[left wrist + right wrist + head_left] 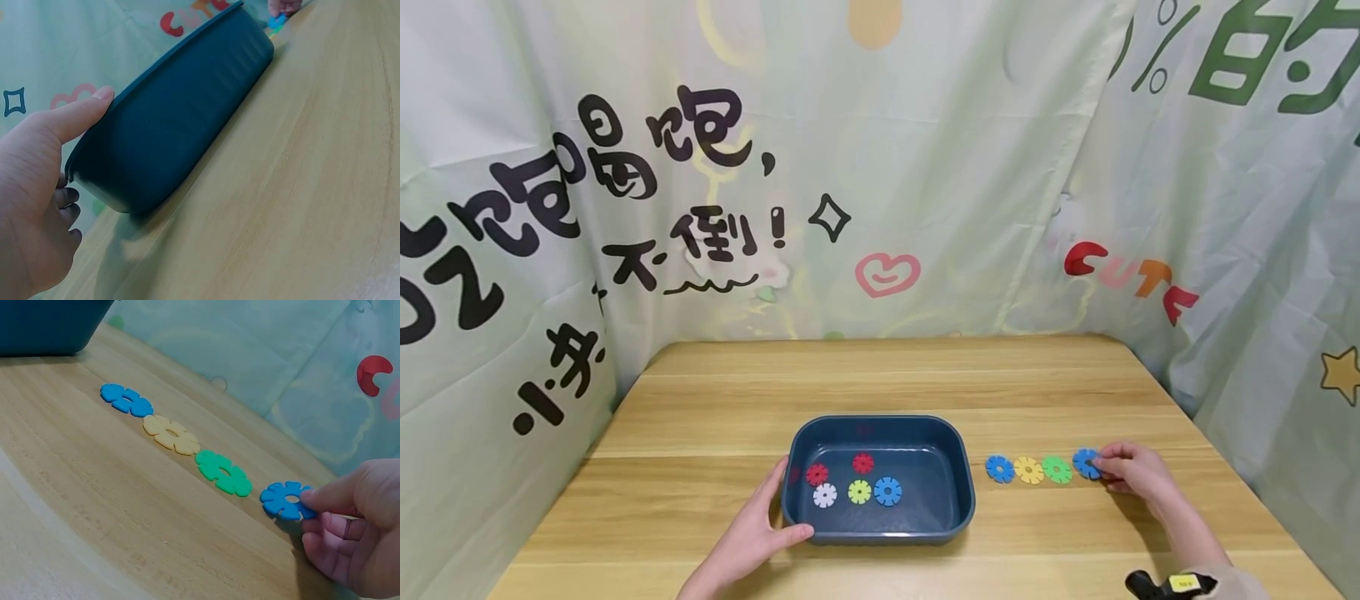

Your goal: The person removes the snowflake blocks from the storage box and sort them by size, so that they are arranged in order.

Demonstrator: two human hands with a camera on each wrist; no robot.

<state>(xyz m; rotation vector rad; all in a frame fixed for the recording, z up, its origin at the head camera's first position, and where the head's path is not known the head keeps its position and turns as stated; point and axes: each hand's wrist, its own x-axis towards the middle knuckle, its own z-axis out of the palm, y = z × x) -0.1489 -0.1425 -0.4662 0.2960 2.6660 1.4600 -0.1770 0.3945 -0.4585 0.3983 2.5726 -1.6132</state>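
The left hand (752,529) is gripping the near-left corner of a dark blue tray (880,536) on the bench (700,450). The right hand (1138,475) is pinching a blue notched disc (1085,461) at the right end of a row; a green disc (1057,469), a yellow disc (1028,470) and a second blue disc (996,469) are lying between it and the tray, which is holding five more discs.

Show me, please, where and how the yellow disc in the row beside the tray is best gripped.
Probably best pinched from above at the near and far rims of the yellow disc: it lies flat, with the left-end blue disc and the green disc crowding its left and right edges.
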